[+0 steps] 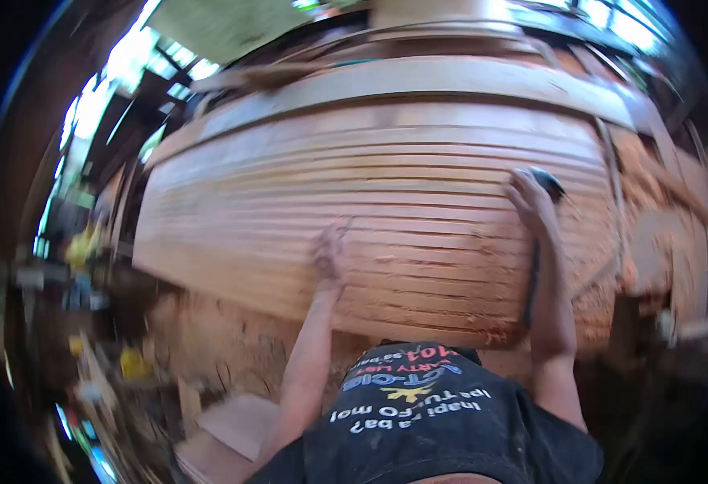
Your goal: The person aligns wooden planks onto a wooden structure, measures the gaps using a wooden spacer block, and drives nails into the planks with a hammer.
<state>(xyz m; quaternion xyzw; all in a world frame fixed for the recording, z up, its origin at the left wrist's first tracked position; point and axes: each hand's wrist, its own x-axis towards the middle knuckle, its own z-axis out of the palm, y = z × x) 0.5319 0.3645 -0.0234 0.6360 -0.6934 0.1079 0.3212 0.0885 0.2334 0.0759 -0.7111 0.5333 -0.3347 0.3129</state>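
Head camera, nearest first: a black T-shirt with white, red, blue and yellow lettering [426,419] covers the person's torso, below both hands and between the two forearms. Left of it, nearer the body than the left hand, lies a flat, light-brown sheet [237,423].

The hands are well apart. The left hand [330,252] is half curled over a broad, pale reddish-brown wooden panel cut with long parallel grooves [418,211]; motion blur leaves a thin dark sliver at its fingertips, and I cannot tell whether the fingers are closed on it. The panel lies beneath both hands, reaching out past each of them to the sides.

Farther out and to the right, the right hand [530,198] is clasped over a black, rounded tool [547,184] on the panel. A dark, narrow strip [534,278] runs beside the right forearm, back toward the body. Orange-brown wood shavings [491,315] are scattered on the panel between the right hand and the torso.

Beyond both hands, a long, pale wooden plank [418,78] spans the panel's far side, with a light, boxy wooden piece [443,18] farther still.
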